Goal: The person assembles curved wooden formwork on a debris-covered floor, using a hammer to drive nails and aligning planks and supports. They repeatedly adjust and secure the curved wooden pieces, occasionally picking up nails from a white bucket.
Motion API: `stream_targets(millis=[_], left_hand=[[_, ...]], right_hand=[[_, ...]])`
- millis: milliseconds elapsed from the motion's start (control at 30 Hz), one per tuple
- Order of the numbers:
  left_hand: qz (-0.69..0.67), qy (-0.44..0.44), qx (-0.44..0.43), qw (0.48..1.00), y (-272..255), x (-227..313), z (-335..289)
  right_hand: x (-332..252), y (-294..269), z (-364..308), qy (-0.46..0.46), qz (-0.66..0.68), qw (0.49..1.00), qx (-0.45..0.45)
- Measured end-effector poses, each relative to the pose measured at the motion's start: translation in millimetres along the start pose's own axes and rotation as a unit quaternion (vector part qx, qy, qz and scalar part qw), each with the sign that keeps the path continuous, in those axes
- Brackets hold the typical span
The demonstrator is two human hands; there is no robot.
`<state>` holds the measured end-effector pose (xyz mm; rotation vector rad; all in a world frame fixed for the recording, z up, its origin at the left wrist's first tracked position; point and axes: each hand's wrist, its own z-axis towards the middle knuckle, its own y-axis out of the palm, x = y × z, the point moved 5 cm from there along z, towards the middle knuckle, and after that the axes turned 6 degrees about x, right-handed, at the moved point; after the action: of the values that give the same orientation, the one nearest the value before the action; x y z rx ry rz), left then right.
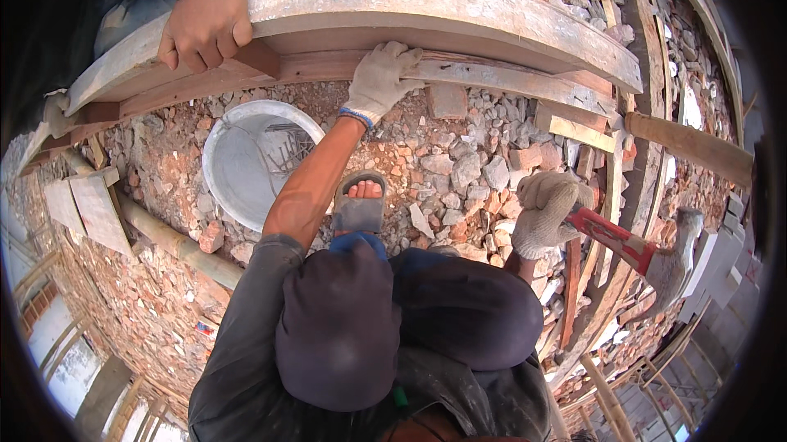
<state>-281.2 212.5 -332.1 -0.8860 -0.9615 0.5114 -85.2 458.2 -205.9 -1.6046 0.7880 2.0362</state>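
Hammer (633,248) juts rightward from clenched right hand (548,208); left hand (379,83) touches wooden strip (508,79), grip unclear.

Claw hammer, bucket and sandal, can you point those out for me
Claw hammer (616,241): head view, on its red handle.
Bucket (238,170): head view, on its bare inner wall.
Sandal (358,215): head view, on its broad strap.

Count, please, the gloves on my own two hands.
2: one on your left hand, at the wooden strip; one on your right hand, holding the hammer.
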Motion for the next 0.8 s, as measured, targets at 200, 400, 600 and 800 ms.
stream_targets(millis=[200,400,600,800], left_hand=[[-0.015,0.024,0.011,1.000,9.7,12.9,13.9],[-0.024,-0.018,-0.022,0.999,7.3,8.6,-3.2],[-0.017,-0.017,-0.019,1.000,0.7,12.9,7.2],[-0.059,-0.014,-0.018,0.998,-13.3,2.9,21.1]], right_hand=[[101.4,-6.7,-10.7,0.021,-0.409,0.908,-0.089],[74.9,7.3,-23.4,0.162,-0.301,0.938,-0.064],[86.3,-9.4,-11.5,-0.043,-0.086,0.994,-0.050],[126.5,-11.0,-18.8,0.227,-0.400,0.874,-0.154]])
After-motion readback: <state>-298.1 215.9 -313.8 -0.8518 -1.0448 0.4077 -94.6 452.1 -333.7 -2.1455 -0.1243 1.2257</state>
